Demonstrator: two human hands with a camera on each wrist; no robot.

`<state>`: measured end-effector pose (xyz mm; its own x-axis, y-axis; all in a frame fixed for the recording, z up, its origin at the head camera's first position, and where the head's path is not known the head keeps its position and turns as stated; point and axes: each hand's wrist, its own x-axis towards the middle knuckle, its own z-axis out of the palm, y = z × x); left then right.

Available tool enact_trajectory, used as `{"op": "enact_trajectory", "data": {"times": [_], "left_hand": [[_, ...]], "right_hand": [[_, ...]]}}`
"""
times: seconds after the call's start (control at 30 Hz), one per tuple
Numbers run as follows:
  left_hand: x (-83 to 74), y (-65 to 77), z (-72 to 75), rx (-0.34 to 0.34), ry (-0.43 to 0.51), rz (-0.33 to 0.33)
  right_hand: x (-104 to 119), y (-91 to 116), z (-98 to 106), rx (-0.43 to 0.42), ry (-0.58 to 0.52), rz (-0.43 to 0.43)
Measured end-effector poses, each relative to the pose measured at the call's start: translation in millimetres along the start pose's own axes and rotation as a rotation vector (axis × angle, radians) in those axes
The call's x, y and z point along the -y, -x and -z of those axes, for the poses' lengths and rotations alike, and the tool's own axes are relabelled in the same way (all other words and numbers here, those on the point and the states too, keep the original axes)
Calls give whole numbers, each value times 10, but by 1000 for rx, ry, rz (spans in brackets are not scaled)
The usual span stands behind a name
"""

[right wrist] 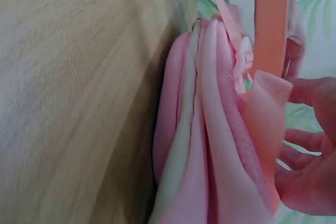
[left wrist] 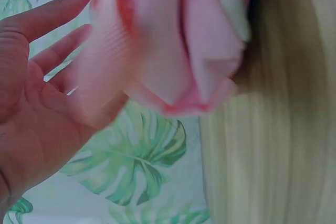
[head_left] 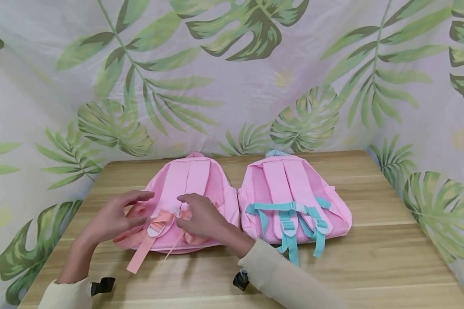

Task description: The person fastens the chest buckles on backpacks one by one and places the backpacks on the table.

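Observation:
Two pink backpacks lie side by side with their shoulder straps facing up. My left hand (head_left: 110, 216) hovers at the left side of the left backpack (head_left: 175, 176), fingers spread and relaxed, a gap between it and the bag in the left wrist view. Over the lower right part of that bag is my right hand (head_left: 205, 216), its fingers loosely bent with nothing visibly gripped. Salmon webbing straps (head_left: 141, 253) with a white buckle (head_left: 154, 230) lie loose between the hands. In the right wrist view a strap end (right wrist: 269, 100) stands close to the right fingers; contact is unclear.
The right backpack (head_left: 259, 184) has teal straps (head_left: 291, 249) fastened across it by a buckle, their ends hanging toward the front. Both bags rest on a wooden table (head_left: 379, 257). A leaf-patterned cloth (head_left: 247, 103) hangs behind and around the table.

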<state>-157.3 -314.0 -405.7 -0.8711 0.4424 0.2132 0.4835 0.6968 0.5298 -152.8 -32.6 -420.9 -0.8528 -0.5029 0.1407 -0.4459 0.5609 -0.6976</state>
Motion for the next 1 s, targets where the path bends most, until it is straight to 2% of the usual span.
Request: {"op": "enact_trajectory", "data": {"times": [0.2, 0.43, 0.87, 1.0], "left_hand": [[55, 61, -16, 38, -50, 17], [68, 47, -23, 93, -102, 24], [52, 60, -28, 126, -89, 57], [52, 52, -38, 134, -69, 46]], "right_hand": [[24, -58, -137, -34, 70, -41], [-21, -105, -231, -68, 162, -46], [-96, -118, -273, -91, 109, -69], [-105, -134, -279, -91, 113, -71]]}}
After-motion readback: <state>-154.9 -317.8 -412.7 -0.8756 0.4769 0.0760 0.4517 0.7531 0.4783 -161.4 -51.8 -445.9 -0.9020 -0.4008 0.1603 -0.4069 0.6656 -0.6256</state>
